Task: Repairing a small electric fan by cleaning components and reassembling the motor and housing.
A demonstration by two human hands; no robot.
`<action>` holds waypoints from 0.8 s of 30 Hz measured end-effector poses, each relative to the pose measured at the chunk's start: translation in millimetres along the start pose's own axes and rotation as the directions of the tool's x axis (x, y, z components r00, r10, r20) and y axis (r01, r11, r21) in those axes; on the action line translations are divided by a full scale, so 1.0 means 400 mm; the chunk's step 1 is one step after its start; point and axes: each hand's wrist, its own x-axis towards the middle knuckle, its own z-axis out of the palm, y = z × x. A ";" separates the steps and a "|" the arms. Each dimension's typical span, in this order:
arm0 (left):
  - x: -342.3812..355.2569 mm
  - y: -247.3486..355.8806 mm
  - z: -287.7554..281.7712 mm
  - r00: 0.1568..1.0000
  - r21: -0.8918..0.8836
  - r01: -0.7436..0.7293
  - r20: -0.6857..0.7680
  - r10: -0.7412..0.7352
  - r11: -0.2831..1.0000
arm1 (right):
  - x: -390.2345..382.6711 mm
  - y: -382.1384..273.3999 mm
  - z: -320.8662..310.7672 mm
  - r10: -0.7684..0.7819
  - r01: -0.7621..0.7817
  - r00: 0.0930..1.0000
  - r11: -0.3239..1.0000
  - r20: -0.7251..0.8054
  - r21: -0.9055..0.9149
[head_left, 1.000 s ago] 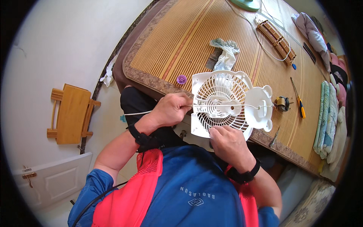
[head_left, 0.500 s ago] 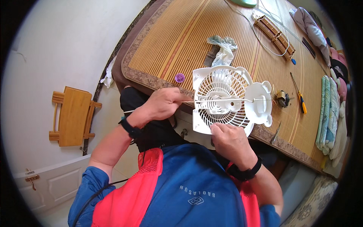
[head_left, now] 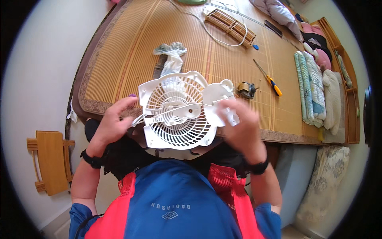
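A white plastic fan housing [head_left: 207, 128] with a round slotted grille and a bear-shaped end lies at the near table edge, partly overhanging it. A thin white cord [head_left: 175, 108] crosses the grille's middle and bows out at the left side. There my left hand [head_left: 113, 125] has thumb and forefinger spread apart, the thumb tip next to the cord. Over the bear-shaped end is my right hand [head_left: 242, 129], smeared by motion, its fingers near the cord; their grip cannot be made out. A purple round piece [head_left: 132, 95] peeks out behind my left forefinger.
Right of the housing are a small motor [head_left: 247, 90] and a screwdriver [head_left: 273, 87] with a yellow-black handle. Beyond lie a crumpled cloth [head_left: 173, 59], a wooden rack-like piece [head_left: 230, 28] and a dark phone [head_left: 273, 28]. Folded bedding [head_left: 312, 87] stands at the right; a wooden stool [head_left: 51, 163] at the left.
My left hand has come off the housing's edge and spread its fingers. My right hand has moved from the lower rim to the bear-shaped end. The view has shifted right.
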 end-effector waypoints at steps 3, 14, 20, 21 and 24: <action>0.008 0.040 0.023 0.993 -0.365 0.101 -0.021 -0.116 0.926 | 0.016 0.230 -0.180 0.246 -0.282 0.951 0.939 -0.186 -0.199; 0.053 0.260 0.141 0.793 0.456 -0.563 0.064 0.606 0.689 | 0.085 0.463 -0.183 0.416 -0.328 0.875 0.886 0.247 -0.328; 0.120 0.270 0.196 0.853 0.484 -0.520 0.247 0.460 0.704 | 0.111 0.421 -0.172 0.362 -0.193 0.874 0.872 0.325 -0.450; 0.133 0.266 0.207 0.851 0.476 -0.525 0.291 0.438 0.705 | 0.112 0.416 -0.177 0.387 -0.207 0.860 0.859 0.331 -0.468; 0.169 0.253 0.242 0.864 0.515 -0.498 0.362 0.350 0.698 | 0.108 0.415 -0.190 0.377 -0.204 0.871 0.861 0.316 -0.466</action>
